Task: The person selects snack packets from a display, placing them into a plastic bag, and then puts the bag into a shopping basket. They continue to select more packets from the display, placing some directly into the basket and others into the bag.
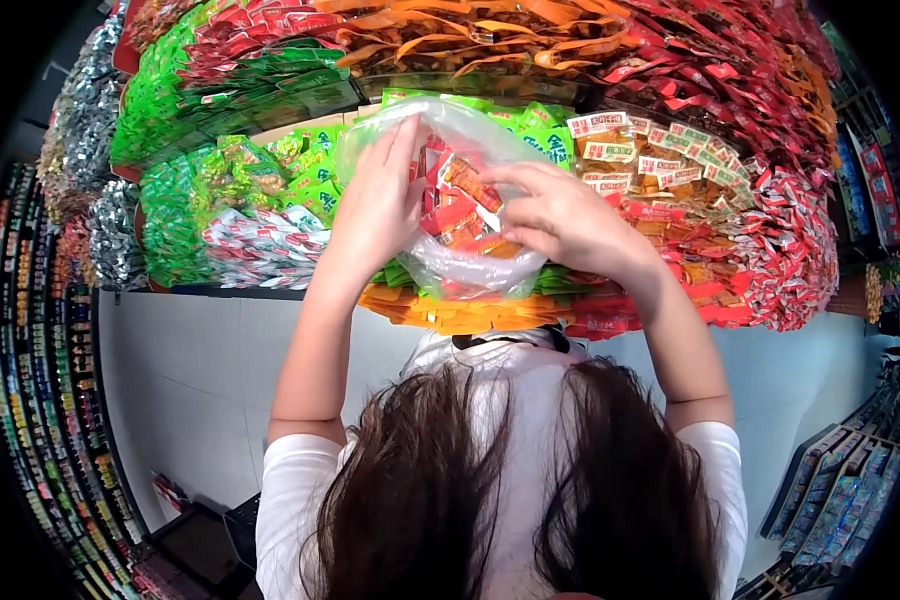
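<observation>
A clear plastic bag (470, 275) lies open on top of the snack packets at the display's middle, with red and orange packets (465, 185) inside. My left hand (378, 195) rests along the bag's left side, its fingers stretched out and pointing up at the rim. My right hand (560, 215) reaches in over the bag's right side, fingers apart and bent beside the packets; nothing is plainly held in it. Just right of the bag are packets with white labels (610, 152), and to its left are green packets (310, 160).
Behind stands a raised tier of orange packets (450, 35) and red packets. White and red packets (265, 245) lie front left, orange flat packets (470, 312) along the front edge. Shelves (60, 400) curve down the far left; a rack (840, 490) stands lower right.
</observation>
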{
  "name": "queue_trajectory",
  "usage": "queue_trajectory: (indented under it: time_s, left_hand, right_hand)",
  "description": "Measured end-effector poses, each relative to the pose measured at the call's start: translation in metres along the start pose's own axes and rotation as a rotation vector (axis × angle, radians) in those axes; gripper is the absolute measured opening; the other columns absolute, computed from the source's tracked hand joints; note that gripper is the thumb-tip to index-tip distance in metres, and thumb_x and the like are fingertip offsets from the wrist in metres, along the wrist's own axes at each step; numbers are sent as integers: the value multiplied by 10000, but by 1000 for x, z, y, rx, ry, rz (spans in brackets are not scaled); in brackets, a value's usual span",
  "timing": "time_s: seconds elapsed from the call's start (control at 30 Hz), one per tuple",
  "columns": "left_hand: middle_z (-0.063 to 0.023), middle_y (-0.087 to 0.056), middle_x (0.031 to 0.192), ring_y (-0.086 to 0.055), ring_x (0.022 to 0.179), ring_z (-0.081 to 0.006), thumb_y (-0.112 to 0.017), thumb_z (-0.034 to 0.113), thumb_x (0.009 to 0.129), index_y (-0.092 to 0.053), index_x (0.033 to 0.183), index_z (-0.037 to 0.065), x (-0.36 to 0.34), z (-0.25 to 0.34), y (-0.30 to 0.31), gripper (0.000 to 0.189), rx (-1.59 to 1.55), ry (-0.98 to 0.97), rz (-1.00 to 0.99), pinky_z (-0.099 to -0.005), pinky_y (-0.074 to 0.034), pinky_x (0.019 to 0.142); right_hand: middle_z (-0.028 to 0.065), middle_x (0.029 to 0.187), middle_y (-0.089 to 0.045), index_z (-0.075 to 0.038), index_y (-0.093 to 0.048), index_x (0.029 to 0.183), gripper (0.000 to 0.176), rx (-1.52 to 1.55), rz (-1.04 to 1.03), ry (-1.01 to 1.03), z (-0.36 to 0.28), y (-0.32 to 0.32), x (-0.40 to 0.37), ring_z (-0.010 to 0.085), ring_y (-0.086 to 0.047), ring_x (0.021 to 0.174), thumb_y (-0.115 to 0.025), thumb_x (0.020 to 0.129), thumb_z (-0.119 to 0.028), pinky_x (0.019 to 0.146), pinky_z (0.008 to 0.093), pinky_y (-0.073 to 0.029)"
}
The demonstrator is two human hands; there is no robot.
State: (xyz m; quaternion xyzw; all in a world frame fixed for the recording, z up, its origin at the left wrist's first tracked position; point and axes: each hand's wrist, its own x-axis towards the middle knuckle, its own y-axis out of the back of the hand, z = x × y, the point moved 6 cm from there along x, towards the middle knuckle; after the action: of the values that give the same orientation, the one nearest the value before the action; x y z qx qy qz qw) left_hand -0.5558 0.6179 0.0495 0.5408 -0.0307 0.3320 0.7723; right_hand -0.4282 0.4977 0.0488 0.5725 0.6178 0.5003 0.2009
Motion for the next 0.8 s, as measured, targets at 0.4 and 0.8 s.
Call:
queue_trajectory:
  time_s: [0.4,0.8]
  left_hand:
    - [-117,-574,953,-582,826,-297,-679,-2,726,-579,1045,33,13,9,-1,336,-72,-43,14,-401,-484,761]
    - [-166,-631,828,-592,839,-345,-739,264,748,-644,917,-2,28,-8,-36,329,31,209,-103,-427,-479,760]
  right_hand:
    - [129,1052,-636,-3,-621,953,183,61,-127,-83,18,-9,33,314,-580,1022,-599,804,-105,885,411,-450]
    - [172,1295,-506,-10,-434,1321,689,-143,-73,-263,37,-12,0,325,-480,1202,-721,722,-194,1007,398,-391]
